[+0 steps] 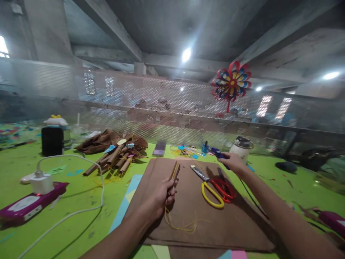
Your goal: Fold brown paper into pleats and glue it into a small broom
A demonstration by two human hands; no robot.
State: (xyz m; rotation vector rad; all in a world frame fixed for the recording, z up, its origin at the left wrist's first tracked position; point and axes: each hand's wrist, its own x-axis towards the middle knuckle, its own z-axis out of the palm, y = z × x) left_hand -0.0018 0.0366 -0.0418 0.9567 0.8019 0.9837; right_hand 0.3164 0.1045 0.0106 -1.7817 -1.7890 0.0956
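Several brown-paper rolls (125, 167) left of the flat brown paper (221, 230) look finished. Above it, the left hand (164, 194) grips a folded brown-paper strip (175, 169), seemingly unfinished; the right hand (234, 163) grips a purple-blue tool (217, 153).

The left hand (165, 192) and left forearm (132, 225) are bare and slim. The right hand (233, 162) and right forearm (265, 196) are bare too.
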